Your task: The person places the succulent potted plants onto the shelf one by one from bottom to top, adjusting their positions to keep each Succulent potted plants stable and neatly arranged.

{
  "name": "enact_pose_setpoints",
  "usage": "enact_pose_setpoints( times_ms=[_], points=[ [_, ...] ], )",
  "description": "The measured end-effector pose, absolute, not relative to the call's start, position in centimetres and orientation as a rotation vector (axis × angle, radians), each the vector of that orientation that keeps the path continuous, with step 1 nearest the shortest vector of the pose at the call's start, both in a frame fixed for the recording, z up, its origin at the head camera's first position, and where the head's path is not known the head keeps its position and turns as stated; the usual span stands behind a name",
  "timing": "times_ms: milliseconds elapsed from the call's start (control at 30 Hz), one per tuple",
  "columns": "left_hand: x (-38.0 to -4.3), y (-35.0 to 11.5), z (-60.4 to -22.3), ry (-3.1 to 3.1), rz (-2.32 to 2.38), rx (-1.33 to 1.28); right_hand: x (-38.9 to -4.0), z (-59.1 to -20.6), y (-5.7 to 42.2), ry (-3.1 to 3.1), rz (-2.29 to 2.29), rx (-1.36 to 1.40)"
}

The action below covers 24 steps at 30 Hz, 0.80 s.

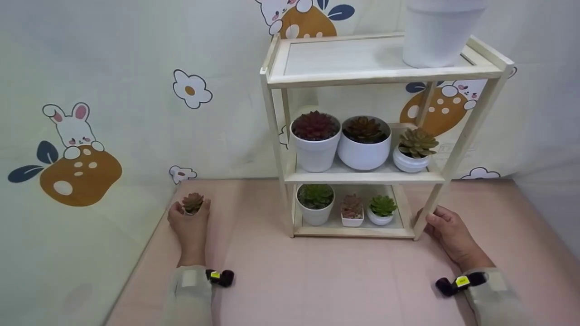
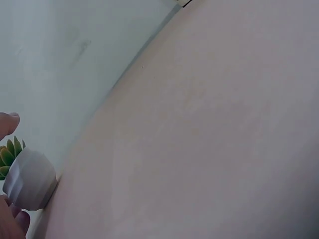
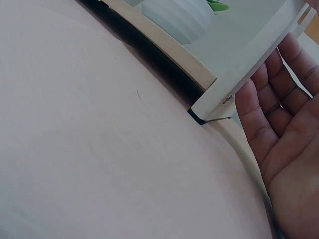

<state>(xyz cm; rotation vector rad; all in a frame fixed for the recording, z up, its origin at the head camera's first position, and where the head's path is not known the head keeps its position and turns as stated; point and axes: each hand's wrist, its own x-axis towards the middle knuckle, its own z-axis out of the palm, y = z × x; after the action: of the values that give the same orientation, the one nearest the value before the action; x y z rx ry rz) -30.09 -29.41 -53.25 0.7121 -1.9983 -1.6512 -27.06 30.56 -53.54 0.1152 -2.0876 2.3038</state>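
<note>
My left hand (image 1: 190, 226) is at the table's left side, its fingers and thumb around a small potted succulent (image 1: 193, 202) with reddish-brown leaves. In the left wrist view the white faceted pot (image 2: 31, 180) is low to the pink surface, fingers at its side and the thumb raised above the leaves. At the right, my right hand (image 1: 453, 235) holds the front right leg of a pale wooden shelf rack (image 1: 362, 177) near its foot. The right wrist view shows fingers (image 3: 256, 117) curled behind that leg (image 3: 249, 59).
A large white pot (image 1: 442, 36) stands on the rack's top. Potted succulents line the middle shelf, among them a dark red one (image 1: 315, 127); smaller ones, including a bright green plant (image 1: 383, 206), fill the bottom shelf. A printed cloth wall (image 1: 136, 145) borders the pink table (image 1: 308, 280).
</note>
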Motion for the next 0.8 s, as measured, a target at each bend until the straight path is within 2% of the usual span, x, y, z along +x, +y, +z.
enact_pose_setpoints(
  times_ms=[800],
  points=[
    [-30.61, -29.77, -54.02, -2.098, -1.531, 0.616, -27.03, -53.44, 30.59, -2.128, 2.291, 0.119]
  ],
)
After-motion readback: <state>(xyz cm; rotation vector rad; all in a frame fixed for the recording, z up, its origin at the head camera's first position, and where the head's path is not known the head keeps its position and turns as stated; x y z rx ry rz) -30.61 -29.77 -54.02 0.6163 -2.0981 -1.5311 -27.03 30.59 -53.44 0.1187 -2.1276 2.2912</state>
